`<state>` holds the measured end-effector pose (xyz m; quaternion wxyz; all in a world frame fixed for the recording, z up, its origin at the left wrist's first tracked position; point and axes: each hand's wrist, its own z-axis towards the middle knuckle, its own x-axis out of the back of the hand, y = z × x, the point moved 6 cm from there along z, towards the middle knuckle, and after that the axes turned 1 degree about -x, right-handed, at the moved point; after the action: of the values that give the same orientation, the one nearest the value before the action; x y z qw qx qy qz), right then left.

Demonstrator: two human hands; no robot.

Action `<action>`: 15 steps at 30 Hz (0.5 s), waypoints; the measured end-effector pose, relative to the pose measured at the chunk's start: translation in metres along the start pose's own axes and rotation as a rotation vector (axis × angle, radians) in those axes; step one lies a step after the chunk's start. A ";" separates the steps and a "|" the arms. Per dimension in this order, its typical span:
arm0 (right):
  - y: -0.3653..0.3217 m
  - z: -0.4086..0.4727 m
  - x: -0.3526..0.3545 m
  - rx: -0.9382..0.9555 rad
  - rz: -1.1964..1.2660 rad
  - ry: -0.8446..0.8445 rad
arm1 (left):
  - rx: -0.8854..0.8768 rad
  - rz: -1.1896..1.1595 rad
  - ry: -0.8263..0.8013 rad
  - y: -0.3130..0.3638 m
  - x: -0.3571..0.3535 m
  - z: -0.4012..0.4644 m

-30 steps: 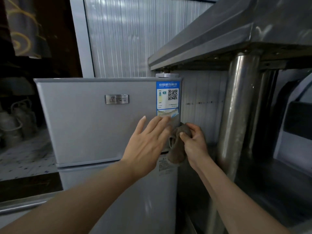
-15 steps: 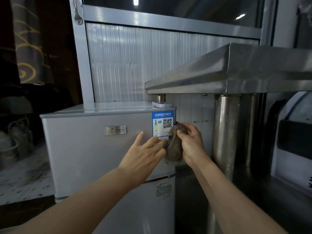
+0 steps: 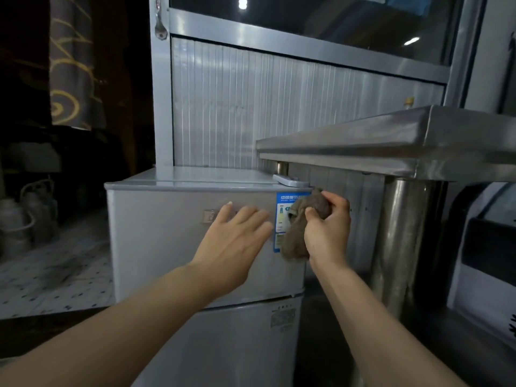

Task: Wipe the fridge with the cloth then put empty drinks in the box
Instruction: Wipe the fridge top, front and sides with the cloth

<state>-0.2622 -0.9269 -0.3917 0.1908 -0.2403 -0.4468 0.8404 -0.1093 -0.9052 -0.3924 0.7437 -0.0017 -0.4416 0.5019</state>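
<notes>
The small silver-grey two-door fridge (image 3: 173,233) stands left of a stainless-steel table (image 3: 391,146). The right hand (image 3: 328,233) bunches a crumpled brown cloth (image 3: 301,227) against the upper door's top right corner, over the blue label (image 3: 282,216). The left hand (image 3: 234,247) lies flat, fingers spread, on the door just left. Only a narrow gap separates the fridge's right edge from the round steel leg (image 3: 396,241).

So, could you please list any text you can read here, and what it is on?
"中国能效", cut off by the cloth: header of the blue label on the fridge.
Rest of that label: too small to read.
Metal badge on the door: blurred.
Sticker on the lower door: too small.
</notes>
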 end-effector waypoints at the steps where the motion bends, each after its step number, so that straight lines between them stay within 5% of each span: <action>1: -0.002 -0.005 -0.001 0.003 -0.020 0.005 | 0.022 -0.002 0.025 -0.004 0.002 -0.002; 7: -0.031 -0.035 -0.026 0.087 -0.119 -0.072 | 0.183 -0.104 0.070 -0.038 0.020 -0.014; 15: -0.078 -0.041 -0.073 -0.143 -0.221 -0.323 | 0.312 -0.301 -0.082 -0.094 0.059 -0.006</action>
<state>-0.1715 -0.8975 -0.3291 0.1902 -0.0647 -0.5539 0.8080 -0.0289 -0.9055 -0.3150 0.7829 0.1995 -0.3837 0.4472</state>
